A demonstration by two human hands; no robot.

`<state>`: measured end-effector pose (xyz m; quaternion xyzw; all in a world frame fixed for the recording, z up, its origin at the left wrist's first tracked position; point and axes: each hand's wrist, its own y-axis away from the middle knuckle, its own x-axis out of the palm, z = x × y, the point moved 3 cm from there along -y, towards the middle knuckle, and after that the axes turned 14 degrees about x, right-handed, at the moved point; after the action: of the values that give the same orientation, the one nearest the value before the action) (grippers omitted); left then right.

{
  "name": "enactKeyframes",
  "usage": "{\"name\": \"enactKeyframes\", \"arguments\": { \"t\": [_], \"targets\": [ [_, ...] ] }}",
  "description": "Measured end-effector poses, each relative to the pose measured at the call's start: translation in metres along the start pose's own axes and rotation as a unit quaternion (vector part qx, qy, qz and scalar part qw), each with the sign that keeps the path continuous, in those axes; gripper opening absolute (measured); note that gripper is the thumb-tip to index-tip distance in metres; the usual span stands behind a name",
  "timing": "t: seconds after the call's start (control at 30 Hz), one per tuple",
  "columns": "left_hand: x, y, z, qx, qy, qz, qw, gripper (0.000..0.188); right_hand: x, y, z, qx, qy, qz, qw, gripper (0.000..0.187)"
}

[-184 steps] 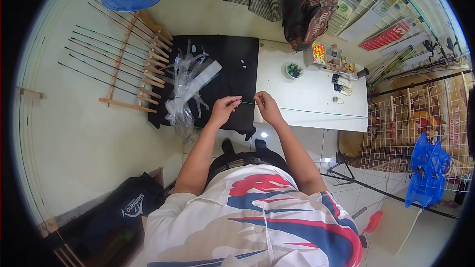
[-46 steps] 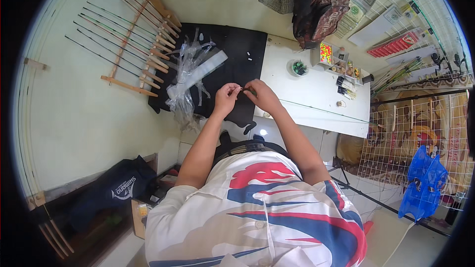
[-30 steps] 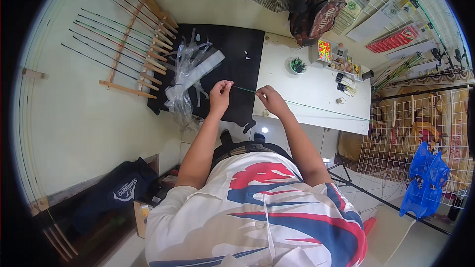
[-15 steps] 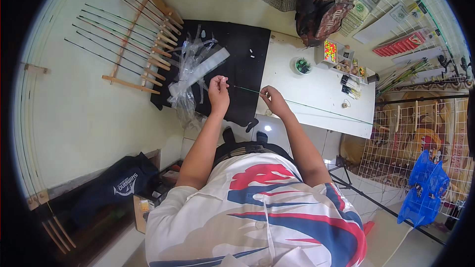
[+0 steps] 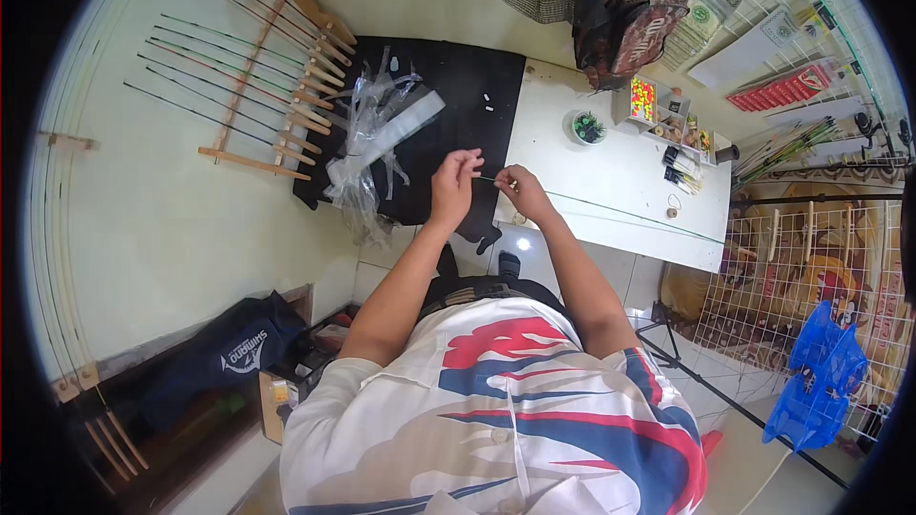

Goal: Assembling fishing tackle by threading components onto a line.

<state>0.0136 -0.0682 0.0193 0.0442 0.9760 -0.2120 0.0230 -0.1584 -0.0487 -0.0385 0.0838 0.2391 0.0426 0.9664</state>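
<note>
A thin green fishing rod (image 5: 620, 212) slants over the white table from the right toward my hands. My right hand (image 5: 525, 195) pinches it close to its left end, over the seam between the black cloth and the white top. Just left of that, my left hand (image 5: 454, 187) has its fingertips closed at the rod's end, which they hide. Only a short green stretch shows between the two hands. On the black cloth (image 5: 477, 67), left of my left hand, lies a long whitish foam-like strip (image 5: 405, 124) with crumpled clear plastic wrap (image 5: 351, 195).
Several wooden-handled rods stand in a wooden rack (image 5: 253, 164) on the left wall. A small potted plant (image 5: 587, 128), a divided box of colourful small parts (image 5: 643, 100) and a spool (image 5: 672, 213) sit on the white table (image 5: 549, 95). Blue netting (image 5: 816, 381) hangs at the right.
My left hand has moved right to the rod's end, and its fingers now reach the rod. My right hand has shifted slightly left, bringing the hands closer together.
</note>
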Motion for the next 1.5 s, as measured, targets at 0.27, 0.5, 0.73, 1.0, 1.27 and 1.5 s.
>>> {"name": "enactKeyframes", "arguments": {
  "t": [0.27, 0.5, 0.73, 1.0, 1.27, 1.5],
  "targets": [
    [0.038, 0.015, 0.013, -0.007, -0.131, 0.120, 0.984, 0.010, -0.001, -0.003, -0.009, 0.033, -0.052, -0.003, 0.998, 0.028],
    [0.035, 0.025, 0.049, 0.108, -0.281, 0.180, 0.936, 0.013, -0.008, -0.001, -0.020, 0.076, -0.068, 0.029, 0.994, 0.037],
    [0.031, 0.028, 0.061, 0.053, -0.279, 0.277, 0.918, 0.009, -0.022, 0.008, -0.028, 0.001, 0.000, 0.031, 1.000, 0.035],
    [0.013, 0.026, 0.062, 0.066, -0.281, 0.240, 0.927, 0.011, -0.060, 0.034, -0.064, 0.093, 0.155, -0.013, 0.983, 0.017],
    [0.013, 0.033, 0.060, 0.011, -0.373, 0.266, 0.889, 0.016, -0.041, 0.034, -0.051, 0.075, 0.162, -0.021, 0.984, 0.017],
    [0.008, 0.032, 0.060, 0.070, -0.382, 0.242, 0.889, 0.015, -0.024, 0.027, -0.056, 0.078, 0.219, -0.043, 0.972, 0.014]
  ]
}}
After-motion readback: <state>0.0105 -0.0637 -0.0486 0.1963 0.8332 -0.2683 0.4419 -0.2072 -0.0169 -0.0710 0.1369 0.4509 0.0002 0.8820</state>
